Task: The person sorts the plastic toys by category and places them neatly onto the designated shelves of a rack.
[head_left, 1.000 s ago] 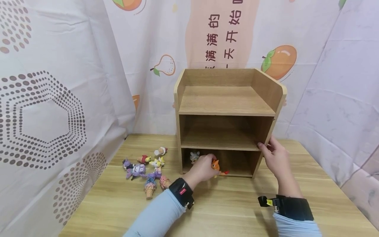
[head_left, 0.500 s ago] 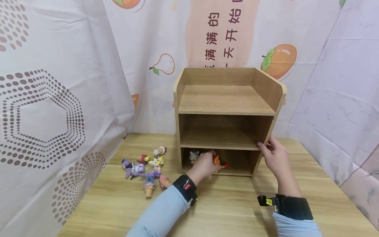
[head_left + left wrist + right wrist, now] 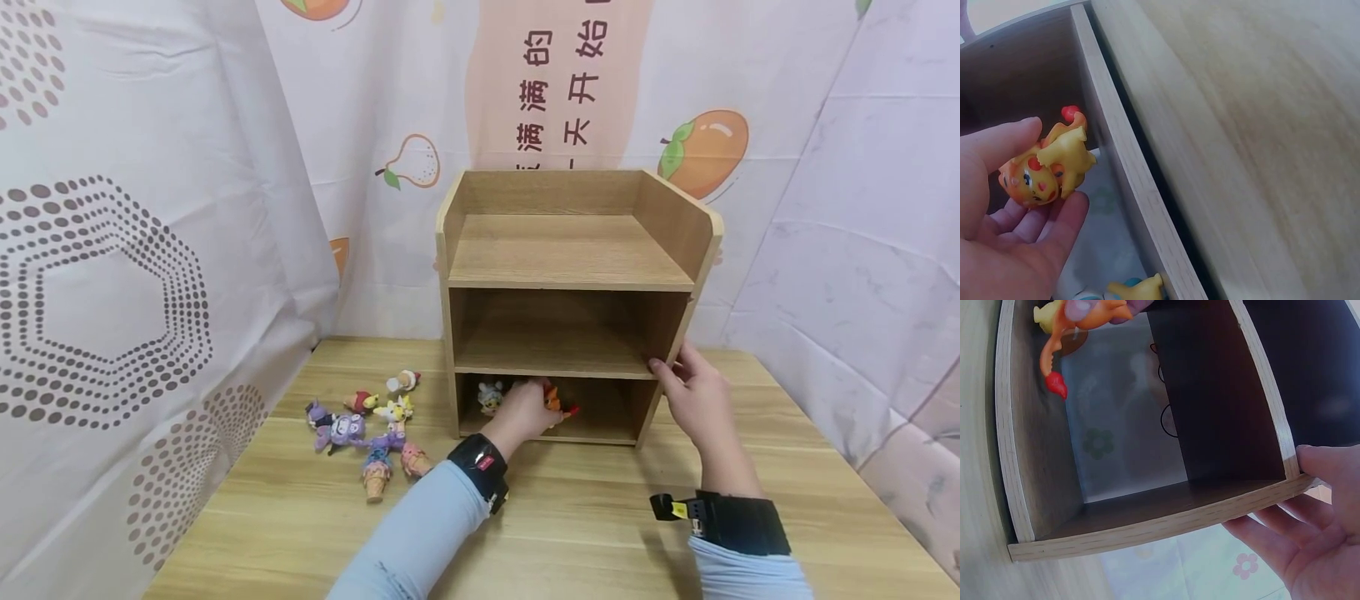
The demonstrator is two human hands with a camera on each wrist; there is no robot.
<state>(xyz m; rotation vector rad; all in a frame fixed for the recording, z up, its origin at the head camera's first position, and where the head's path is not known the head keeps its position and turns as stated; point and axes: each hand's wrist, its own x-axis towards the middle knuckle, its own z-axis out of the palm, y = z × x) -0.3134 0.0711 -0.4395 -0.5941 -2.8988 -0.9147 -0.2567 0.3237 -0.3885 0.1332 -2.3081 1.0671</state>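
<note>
My left hand reaches into the lowest compartment of a small wooden shelf. Between its thumb and fingertips it holds an orange and yellow toy figurine with a red-tipped tail, close over the compartment floor. Left of the hand, a grey-and-yellow figurine stands inside the same compartment. My right hand grips the shelf's right side panel: the thumb lies at the front by the middle board, the fingers on the outer face.
On the wooden table, left of the shelf, lies a loose group of toys: a purple figurine, a blue-topped ice cream cone, a pink one and several others. A printed curtain hangs close behind the shelf.
The left hand has moved slightly deeper into the lowest compartment with the orange figurine, which shows less behind the fingers. The right hand has kept its grip on the side panel.
</note>
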